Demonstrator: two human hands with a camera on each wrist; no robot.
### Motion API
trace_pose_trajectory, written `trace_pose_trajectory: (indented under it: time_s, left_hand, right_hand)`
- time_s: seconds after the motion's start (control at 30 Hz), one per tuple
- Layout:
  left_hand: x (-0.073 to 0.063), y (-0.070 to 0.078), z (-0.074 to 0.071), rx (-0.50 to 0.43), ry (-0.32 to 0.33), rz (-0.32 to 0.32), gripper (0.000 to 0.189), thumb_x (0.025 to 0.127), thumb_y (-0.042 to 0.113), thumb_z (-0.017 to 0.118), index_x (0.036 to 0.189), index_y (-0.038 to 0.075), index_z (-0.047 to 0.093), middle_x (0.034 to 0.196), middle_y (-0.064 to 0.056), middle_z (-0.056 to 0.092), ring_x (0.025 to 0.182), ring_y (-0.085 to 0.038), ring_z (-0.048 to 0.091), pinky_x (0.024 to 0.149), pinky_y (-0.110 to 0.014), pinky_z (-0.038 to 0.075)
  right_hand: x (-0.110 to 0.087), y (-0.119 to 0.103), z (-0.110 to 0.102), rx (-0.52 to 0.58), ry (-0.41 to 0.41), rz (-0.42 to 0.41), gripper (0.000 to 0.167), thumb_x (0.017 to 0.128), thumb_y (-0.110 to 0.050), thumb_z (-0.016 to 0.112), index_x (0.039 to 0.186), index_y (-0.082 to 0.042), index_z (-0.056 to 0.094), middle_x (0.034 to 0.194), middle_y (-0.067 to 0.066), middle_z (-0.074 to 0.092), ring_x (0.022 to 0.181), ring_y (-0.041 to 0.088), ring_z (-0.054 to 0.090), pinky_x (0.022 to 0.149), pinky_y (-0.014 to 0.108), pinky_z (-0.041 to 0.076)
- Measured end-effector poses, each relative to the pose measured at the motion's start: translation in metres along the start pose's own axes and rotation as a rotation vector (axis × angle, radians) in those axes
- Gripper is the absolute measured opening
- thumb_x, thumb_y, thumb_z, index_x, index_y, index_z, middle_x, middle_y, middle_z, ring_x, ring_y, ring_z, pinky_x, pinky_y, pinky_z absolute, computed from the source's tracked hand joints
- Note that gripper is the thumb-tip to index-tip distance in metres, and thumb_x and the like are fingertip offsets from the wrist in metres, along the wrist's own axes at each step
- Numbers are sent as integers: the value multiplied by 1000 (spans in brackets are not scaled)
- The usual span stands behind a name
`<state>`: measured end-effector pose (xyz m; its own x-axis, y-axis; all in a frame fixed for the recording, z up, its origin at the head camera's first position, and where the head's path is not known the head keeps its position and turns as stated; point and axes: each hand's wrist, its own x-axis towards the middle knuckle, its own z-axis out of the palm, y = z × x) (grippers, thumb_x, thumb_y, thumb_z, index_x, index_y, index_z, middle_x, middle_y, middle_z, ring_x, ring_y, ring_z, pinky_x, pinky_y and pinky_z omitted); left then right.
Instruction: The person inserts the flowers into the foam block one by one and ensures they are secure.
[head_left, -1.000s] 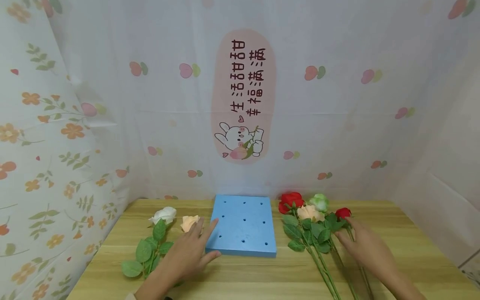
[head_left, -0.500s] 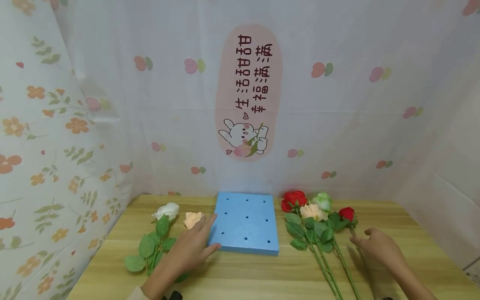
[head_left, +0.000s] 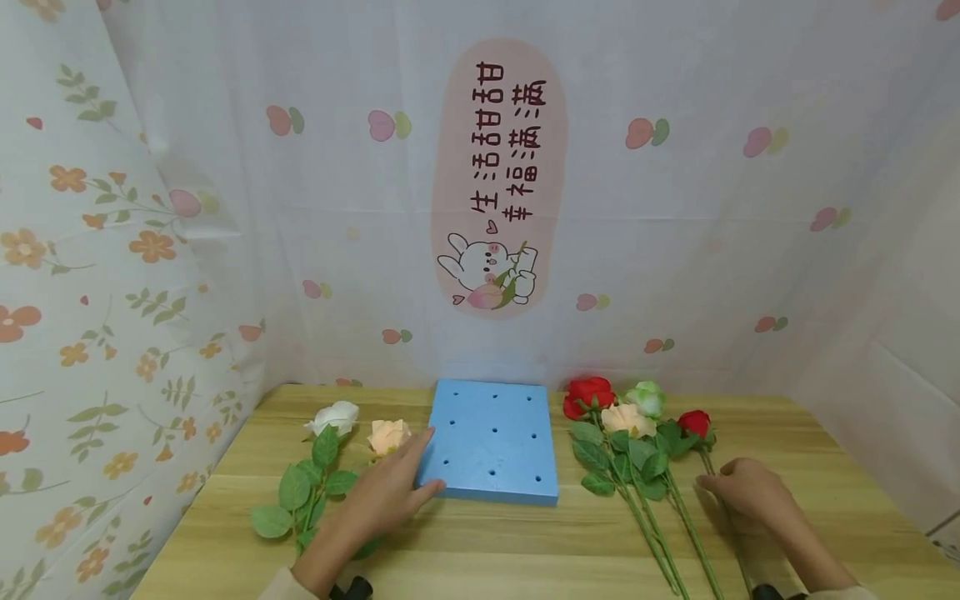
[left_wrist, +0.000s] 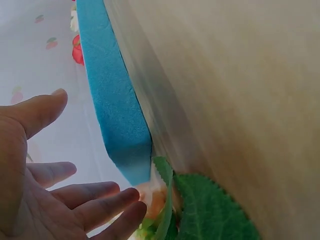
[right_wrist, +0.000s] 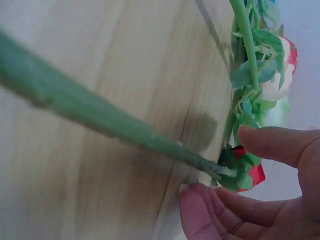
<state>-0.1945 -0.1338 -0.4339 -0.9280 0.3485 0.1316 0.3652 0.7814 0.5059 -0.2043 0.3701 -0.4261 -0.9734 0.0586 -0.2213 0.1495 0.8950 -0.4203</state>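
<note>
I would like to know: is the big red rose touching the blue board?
Apart. The head view shows it: a narrow strip of table is visible between the blue board and the big red rose.

Board point(head_left: 487, 450) on table point(head_left: 555, 546) btwn 2 flowers point(head_left: 326, 447) L & 4 flowers point(head_left: 640, 454) R, cloth point(head_left: 345, 275) behind.

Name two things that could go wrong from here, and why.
The small red rose lies close to neighbouring roses, so lifting it with the right hand, at its stem, might snag their leaves. The left hand spreads by the blue board and a peach rose, so a careless shift could nudge either.
</note>
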Motion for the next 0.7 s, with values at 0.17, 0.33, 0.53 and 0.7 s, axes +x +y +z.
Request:
trace_pose_trajectory:
  time_s: [0.17, 0.33, 0.53, 0.7]
  left_hand:
    - [0, -1, 2, -1, -27, 8, 74, 91, 34, 69, 149, 1, 37, 149, -22, 41, 133, -39, 44, 101, -55, 41]
    - [2, -1, 4, 27, -44, 13, 68, 91, 33, 68, 142, -6, 44, 143, -26, 46, 130, -41, 47, 101, -54, 41]
    - [2, -1, 6, 19, -59, -9, 68, 90, 30, 70, 141, -8, 45, 142, -29, 45, 131, -42, 45, 102, -55, 40]
    - [3, -1, 6, 33, -74, -23, 63, 90, 26, 70, 138, -8, 48, 142, -28, 46, 131, -42, 45, 103, -55, 39]
  right_hand:
    - [-1, -3, 6, 76, 10, 11, 45, 89, -28, 62, 53, -18, 37, 50, -7, 30, 47, 8, 29, 48, 26, 31]
    - [0, -5, 7, 131, -12, 54, 40, 89, -19, 62, 53, -15, 46, 54, -5, 40, 51, 11, 41, 51, 29, 43]
    - [5, -4, 8, 202, -23, 95, 30, 86, -14, 63, 58, -10, 53, 66, 0, 53, 60, 16, 53, 55, 32, 52]
    - [5, -4, 9, 234, 0, 85, 23, 86, -14, 64, 65, -5, 59, 66, 2, 55, 59, 16, 55, 54, 31, 51]
